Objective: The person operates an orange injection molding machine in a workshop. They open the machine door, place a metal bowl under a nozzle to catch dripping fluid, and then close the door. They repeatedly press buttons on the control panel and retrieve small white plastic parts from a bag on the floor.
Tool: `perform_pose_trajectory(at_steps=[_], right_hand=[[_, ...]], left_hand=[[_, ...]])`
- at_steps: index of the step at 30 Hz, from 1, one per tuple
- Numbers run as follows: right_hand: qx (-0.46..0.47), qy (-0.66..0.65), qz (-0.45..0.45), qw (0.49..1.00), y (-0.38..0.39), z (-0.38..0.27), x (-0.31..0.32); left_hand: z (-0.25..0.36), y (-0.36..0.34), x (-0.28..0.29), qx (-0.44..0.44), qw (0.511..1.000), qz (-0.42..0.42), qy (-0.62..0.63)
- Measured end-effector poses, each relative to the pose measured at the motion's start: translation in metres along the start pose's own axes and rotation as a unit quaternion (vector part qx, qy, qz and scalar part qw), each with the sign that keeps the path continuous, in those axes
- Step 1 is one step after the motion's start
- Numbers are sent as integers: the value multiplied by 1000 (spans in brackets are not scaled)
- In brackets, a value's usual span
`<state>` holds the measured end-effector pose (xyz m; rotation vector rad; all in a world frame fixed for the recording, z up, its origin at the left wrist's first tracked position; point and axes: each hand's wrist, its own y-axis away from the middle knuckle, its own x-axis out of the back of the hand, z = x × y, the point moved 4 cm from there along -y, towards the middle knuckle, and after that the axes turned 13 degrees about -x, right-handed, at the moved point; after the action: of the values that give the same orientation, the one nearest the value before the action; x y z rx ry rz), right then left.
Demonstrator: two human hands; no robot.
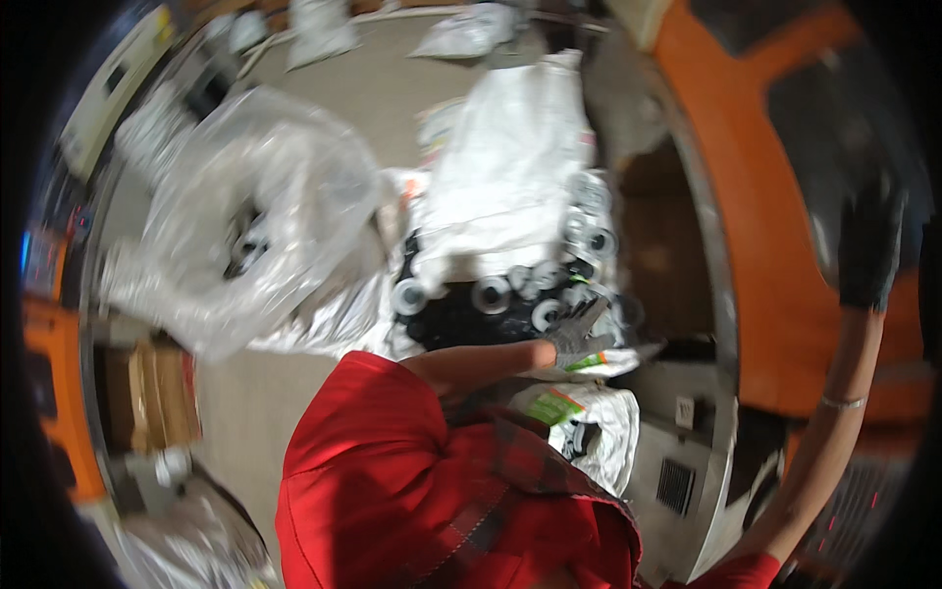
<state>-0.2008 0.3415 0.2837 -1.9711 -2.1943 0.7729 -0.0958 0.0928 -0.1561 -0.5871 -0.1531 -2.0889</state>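
My left hand [579, 337], in a grey glove, reaches across my body over the near right corner of a work surface. Its fingers look stretched out among round parts, and I make out nothing held. These parts are white-rimmed with dark centres; one such round part [547, 314] is right beside the fingers. At the far right, my right hand [869, 245], in a dark glove, lies against the dark window [834, 137] of an orange machine [731, 88]. Its fingers point upward, slightly blurred, and seem extended. A white woven sack [505, 157] covers much of the work surface.
A large clear plastic bag [324, 167] stands open at left with dark parts inside. Near my body is an open white sack [613, 432] holding parts. A cardboard box [162, 398] sits lower left, and a grey machine panel [677, 432] stands to the right.
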Motion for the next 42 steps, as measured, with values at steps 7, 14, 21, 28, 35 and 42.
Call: perform_pose_trajectory(at_steps=[7,14,21,28,35,42], right_hand=[[-151,161,-63,973,-13,170,-44],[-569,-70,-90,814,180,364,-38],[-626,-211,56,749,334,382,-2],[-506,-310,256,763,482,413,79],[-422,-268,428,753,523,294,26],[-289,-269,661,639,596,253,-6]], left_hand=[[-109,148,57,65,941,288,166],[-92,194,64,211,926,272,157],[-53,210,53,108,905,265,314],[-96,147,56,170,919,156,321],[50,-163,92,-208,957,53,194],[331,-287,17,-456,877,-11,148]])
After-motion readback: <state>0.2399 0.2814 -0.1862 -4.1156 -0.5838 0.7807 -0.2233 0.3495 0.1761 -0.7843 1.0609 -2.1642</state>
